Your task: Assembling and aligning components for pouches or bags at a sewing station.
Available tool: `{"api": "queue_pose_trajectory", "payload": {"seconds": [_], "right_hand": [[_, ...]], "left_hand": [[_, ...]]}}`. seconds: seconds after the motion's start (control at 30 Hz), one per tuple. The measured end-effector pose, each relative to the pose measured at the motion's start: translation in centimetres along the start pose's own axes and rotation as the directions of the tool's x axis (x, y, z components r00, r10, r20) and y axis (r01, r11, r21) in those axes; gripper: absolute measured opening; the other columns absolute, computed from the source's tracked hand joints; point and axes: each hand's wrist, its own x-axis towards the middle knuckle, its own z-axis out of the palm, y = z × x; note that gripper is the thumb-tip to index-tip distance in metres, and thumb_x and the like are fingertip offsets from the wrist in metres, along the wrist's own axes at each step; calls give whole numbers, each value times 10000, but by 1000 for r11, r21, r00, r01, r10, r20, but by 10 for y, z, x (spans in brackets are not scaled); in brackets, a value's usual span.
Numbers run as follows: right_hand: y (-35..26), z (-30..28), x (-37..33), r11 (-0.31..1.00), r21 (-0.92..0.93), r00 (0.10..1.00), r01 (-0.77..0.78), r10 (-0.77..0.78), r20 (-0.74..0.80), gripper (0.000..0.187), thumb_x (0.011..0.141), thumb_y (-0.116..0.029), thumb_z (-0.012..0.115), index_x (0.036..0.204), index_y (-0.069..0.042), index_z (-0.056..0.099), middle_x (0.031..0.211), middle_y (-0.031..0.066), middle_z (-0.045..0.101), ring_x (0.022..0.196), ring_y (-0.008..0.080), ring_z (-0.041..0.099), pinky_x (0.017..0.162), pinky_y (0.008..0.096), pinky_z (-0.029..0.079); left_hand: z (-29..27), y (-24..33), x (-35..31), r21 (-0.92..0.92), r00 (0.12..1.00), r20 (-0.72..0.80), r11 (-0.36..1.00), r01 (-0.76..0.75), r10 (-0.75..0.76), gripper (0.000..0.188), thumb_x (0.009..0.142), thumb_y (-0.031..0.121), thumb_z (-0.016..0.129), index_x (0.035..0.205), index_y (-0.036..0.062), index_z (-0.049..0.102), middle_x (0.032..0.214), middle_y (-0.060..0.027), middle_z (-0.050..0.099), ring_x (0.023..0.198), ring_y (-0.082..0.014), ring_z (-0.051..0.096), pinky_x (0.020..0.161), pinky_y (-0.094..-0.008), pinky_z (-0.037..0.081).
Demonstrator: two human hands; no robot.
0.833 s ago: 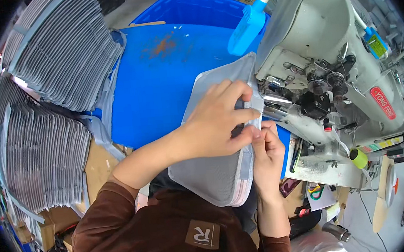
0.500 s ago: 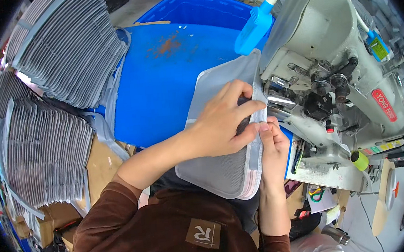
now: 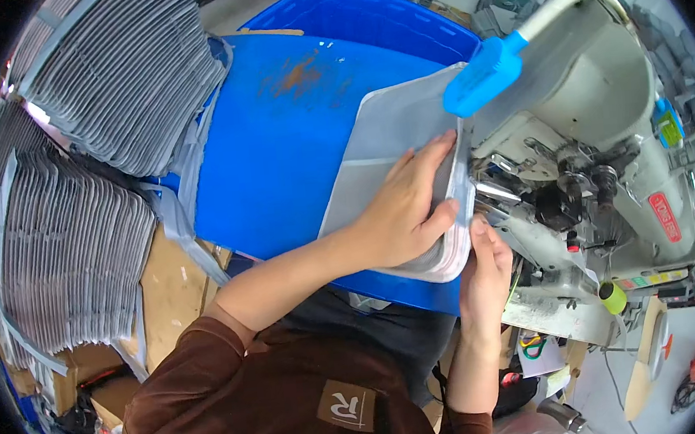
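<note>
A grey mesh pouch (image 3: 390, 139) with a pale bound edge and rounded corners lies slanted across the blue board (image 3: 253, 176). Its right edge runs alongside the presser area of a grey industrial sewing machine (image 3: 602, 104). My left hand (image 3: 409, 211) rests on top of the pouch, fingers stretched toward that edge and thumb apart from them. Below it, at the pouch's near right corner, my right hand (image 3: 485, 275) has thumb and fingers closed on the border. Part of the far edge is hidden behind a blue lamp head (image 3: 480, 77).
Tall stacks of grey mesh panels (image 3: 77, 249) stand at the left, tied with grey strips. Behind the board is a blue plastic crate (image 3: 363, 17). Green-handled scissors (image 3: 532, 345) and a metal flask (image 3: 561, 415) lie at lower right.
The pouch has moved away from me, up along the machine. My left fingers have gone from bent at the edge to flatter on the mesh. My right hand has shifted slightly nearer me.
</note>
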Motion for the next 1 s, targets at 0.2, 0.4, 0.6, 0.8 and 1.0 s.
{"api": "queue_pose_trajectory", "payload": {"seconds": [0.2, 0.4, 0.6, 0.8, 1.0], "right_hand": [[42, -38, -14, 892, -452, 995, 18, -61, -82, 317, 1055, -239, 458, 977, 26, 614, 859, 32, 581, 791, 106, 522, 742, 244, 421], [76, -58, -17, 760, -631, 983, 156, -180, 27, 254, 913, -87, 592, 1121, 44, 654, 1078, 106, 679, 975, 182, 637, 862, 302, 493], [74, -51, -17, 604, -764, 969, 228, -219, 116, 175, 861, -69, 616, 984, 38, 678, 1046, 159, 681, 951, 280, 663, 833, 344, 506], [62, -30, -15, 622, -766, 979, 162, -199, 45, 246, 936, -101, 629, 736, 23, 556, 801, 115, 599, 666, 214, 544, 630, 313, 442], [63, -24, -18, 597, -777, 969, 199, -241, 63, 255, 933, -110, 651, 729, 17, 564, 776, 95, 596, 652, 169, 526, 602, 295, 426]], "left_hand": [[1, -1, -4, 33, 998, 12, 997, 67, -68, 645, 954, 226, 514, 1486, -23, 248, 1545, -253, 299, 1445, -416, 268, 1174, -538, 183], [6, 24, -48, 161, 999, -18, 987, -29, 32, 722, 923, 382, 579, 1472, -15, 328, 1544, -254, 290, 1454, -407, 248, 1145, -557, 225], [24, -1, -58, 392, 987, -108, 917, -69, 121, 755, 788, 196, 705, 1462, 54, 395, 1504, -186, 405, 1352, -332, 450, 1072, -478, 386], [-19, -39, 0, 179, 918, -385, 968, 176, -96, 380, 752, 56, 756, 1124, 50, 680, 990, -171, 719, 905, -309, 721, 737, -384, 563], [-36, -53, 44, 91, 923, -383, 992, 83, -42, 339, 775, 110, 787, 1089, 28, 688, 977, -181, 722, 890, -298, 727, 737, -353, 559]]}}
